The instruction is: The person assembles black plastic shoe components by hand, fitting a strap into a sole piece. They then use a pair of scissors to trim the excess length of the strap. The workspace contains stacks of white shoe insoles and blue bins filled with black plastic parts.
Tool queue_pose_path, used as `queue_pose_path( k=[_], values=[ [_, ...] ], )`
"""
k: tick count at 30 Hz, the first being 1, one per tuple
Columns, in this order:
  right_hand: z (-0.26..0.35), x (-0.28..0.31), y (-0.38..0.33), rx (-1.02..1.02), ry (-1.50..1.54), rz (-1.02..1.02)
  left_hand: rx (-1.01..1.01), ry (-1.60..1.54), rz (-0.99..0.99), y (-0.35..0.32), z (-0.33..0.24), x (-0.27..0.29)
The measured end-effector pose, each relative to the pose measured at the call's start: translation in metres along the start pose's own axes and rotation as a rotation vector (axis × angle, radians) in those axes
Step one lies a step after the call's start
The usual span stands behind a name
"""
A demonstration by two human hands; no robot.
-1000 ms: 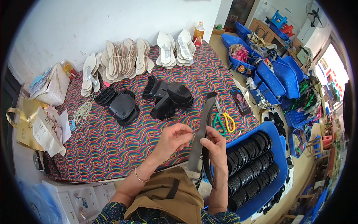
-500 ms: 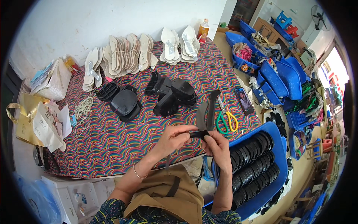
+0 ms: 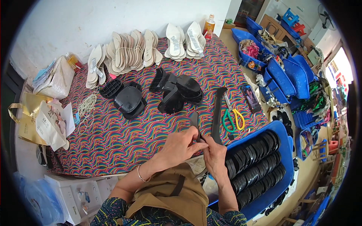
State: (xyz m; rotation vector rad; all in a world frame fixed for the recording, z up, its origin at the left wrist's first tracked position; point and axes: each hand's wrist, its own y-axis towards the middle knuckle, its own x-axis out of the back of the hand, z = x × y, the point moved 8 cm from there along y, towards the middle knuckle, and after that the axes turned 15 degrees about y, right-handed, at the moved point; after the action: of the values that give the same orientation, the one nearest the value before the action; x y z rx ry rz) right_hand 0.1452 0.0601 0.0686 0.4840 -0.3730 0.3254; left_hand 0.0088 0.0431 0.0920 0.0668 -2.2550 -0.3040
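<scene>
Hands (image 3: 200,150) gripping black strip (image 3: 195,124), upright, pointing away

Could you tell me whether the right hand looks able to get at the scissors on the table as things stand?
Probably yes: the scissors lie in the open just beyond the right hand, nothing between. But both hands hold a black sole, so it isn't free.

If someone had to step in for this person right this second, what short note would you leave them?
Left hand and right hand: both pinch one thin black strip at the table's near edge.
Nearby: a longer black strap and scissors lie on the cloth to the right; a blue tray of stacked black soles sits beside the right arm.
Farther back: black heel pieces mid-table, pale insoles along the wall.
Done or left: cannot tell from this view; the strip is in hand, not set down.
</scene>
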Motion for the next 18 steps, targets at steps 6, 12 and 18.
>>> queue_pose_path(
  k=[6,12,18],
  values=[
    [-0.026,0.007,-0.015,-0.497,0.617,-0.204,0.101,-0.401,0.117,-0.007,0.028,-0.019],
    [-0.028,-0.008,-0.019,-0.567,1.209,-0.267,0.352,-0.901,0.075,-0.025,0.040,-0.036],
    [-0.021,0.002,-0.013,-0.429,0.970,-0.177,0.254,-0.961,0.030,-0.008,0.024,-0.025]
  ],
)
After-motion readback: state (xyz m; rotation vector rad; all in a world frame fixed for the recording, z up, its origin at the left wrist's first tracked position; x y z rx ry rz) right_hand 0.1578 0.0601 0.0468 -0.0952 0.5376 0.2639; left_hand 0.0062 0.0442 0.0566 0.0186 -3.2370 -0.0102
